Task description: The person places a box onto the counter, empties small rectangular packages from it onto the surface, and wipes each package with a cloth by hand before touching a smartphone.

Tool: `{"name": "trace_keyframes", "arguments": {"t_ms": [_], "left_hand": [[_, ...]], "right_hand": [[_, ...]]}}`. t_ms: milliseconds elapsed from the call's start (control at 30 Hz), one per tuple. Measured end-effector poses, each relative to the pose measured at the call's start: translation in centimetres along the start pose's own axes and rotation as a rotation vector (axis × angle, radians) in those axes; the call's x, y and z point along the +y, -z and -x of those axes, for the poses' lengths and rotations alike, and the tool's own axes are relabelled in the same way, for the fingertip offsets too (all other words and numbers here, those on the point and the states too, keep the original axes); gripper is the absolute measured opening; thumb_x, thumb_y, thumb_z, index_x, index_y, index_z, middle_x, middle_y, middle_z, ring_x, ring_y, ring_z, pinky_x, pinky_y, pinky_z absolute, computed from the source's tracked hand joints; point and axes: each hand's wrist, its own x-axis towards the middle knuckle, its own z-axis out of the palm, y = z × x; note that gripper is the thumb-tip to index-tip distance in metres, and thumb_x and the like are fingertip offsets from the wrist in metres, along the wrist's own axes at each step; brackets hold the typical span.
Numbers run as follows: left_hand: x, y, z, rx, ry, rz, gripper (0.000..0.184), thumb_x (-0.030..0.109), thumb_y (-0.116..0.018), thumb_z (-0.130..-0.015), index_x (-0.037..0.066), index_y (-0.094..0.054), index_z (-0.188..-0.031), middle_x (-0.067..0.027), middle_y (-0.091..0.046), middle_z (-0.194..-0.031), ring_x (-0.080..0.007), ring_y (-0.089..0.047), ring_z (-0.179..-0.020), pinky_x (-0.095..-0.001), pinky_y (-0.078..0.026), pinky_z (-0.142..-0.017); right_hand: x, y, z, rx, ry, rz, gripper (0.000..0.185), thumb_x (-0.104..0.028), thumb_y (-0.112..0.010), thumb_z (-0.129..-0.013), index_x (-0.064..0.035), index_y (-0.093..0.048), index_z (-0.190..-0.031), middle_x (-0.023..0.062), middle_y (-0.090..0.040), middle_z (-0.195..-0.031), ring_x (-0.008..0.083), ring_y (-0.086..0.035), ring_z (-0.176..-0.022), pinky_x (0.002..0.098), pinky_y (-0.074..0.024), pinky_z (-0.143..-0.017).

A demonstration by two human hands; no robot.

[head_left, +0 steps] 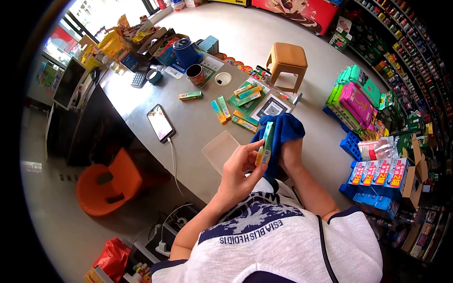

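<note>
My left hand point(241, 169) pinches a slim green-and-yellow box point(265, 150) with a barcode, held upright between thumb and fingers. A blue cloth point(289, 126) is bunched in my right hand point(291, 153), right beside the box and partly behind it. The cloth hides most of the right fingers. Several similar slim boxes lie on the grey counter ahead, including a lone one point(190, 95), an upright-lying pair with one box point(218, 112) on the left, and a small pile with a box point(249, 98) on a green card.
A phone point(160, 123) with a white cable lies on the counter point(198, 146). Beyond it stand an open can point(195, 74), a round lid point(223, 79) and a blue tub point(185, 53). A QR card point(273, 108) lies ahead. A stool point(287, 61) and an orange chair point(109, 184) stand nearby.
</note>
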Motion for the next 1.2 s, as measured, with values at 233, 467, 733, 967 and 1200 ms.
{"name": "trace_keyframes", "arguments": {"t_ms": [233, 467, 733, 967, 1200], "left_hand": [[-0.6, 0.0, 0.2, 0.119, -0.050, 0.051, 0.050, -0.009, -0.061, -0.079, 0.002, -0.050, -0.127, -0.0065, -0.053, -0.093, -0.0114, -0.059, -0.084, -0.0238, -0.052, -0.075], [0.0, 0.2, 0.5, 0.031, -0.096, -0.139, 0.052, -0.007, -0.060, -0.084, -0.001, -0.043, -0.132, -0.0048, -0.055, -0.097, -0.0093, -0.058, -0.089, -0.0231, -0.049, -0.081], [0.1, 0.5, 0.7, -0.097, 0.123, 0.557, 0.046, 0.009, -0.061, -0.088, 0.001, -0.044, -0.131, -0.0103, -0.058, -0.104, -0.0152, -0.060, -0.086, -0.0277, -0.049, -0.079], [-0.1, 0.3, 0.5, -0.105, 0.226, 0.790, 0.047, 0.012, -0.057, -0.092, 0.003, -0.040, -0.135, -0.0092, -0.060, -0.102, -0.0154, -0.061, -0.087, -0.0288, -0.051, -0.078], [0.0, 0.4, 0.8, -0.101, 0.235, 0.655, 0.041, 0.015, -0.056, -0.093, 0.002, -0.046, -0.131, -0.0074, -0.061, -0.096, -0.0134, -0.060, -0.080, -0.0267, -0.050, -0.073]], "right_hand": [[1.5, 1.5, 0.7, -0.191, 0.120, 0.480, 0.044, -0.015, -0.068, -0.083, -0.0029, -0.051, -0.122, 0.0077, -0.060, -0.107, 0.0177, -0.058, -0.100, 0.0311, -0.0465, -0.090], [-0.3, -0.4, 1.0, -0.044, 0.220, 0.352, 0.026, -0.013, -0.065, -0.087, -0.0009, -0.057, -0.109, 0.0043, -0.062, -0.096, 0.0106, -0.058, -0.085, 0.0262, -0.0490, -0.079], [-0.1, 0.5, 0.2, -0.124, 0.060, 0.078, 0.045, -0.040, -0.057, -0.091, 0.0005, -0.056, -0.110, 0.0083, -0.063, -0.099, 0.0162, -0.062, -0.080, 0.0297, -0.0531, -0.072], [0.3, 0.9, 0.6, -0.260, 0.105, 0.816, 0.051, -0.025, -0.066, -0.084, -0.0025, -0.045, -0.124, 0.0119, -0.062, -0.103, 0.0190, -0.062, -0.086, 0.0308, -0.0515, -0.076], [-0.4, 0.7, 1.9, -0.131, 0.256, 0.701, 0.051, -0.017, -0.071, -0.078, -0.0040, -0.049, -0.122, 0.0059, -0.060, -0.106, 0.0162, -0.057, -0.096, 0.0295, -0.0457, -0.088]]}}
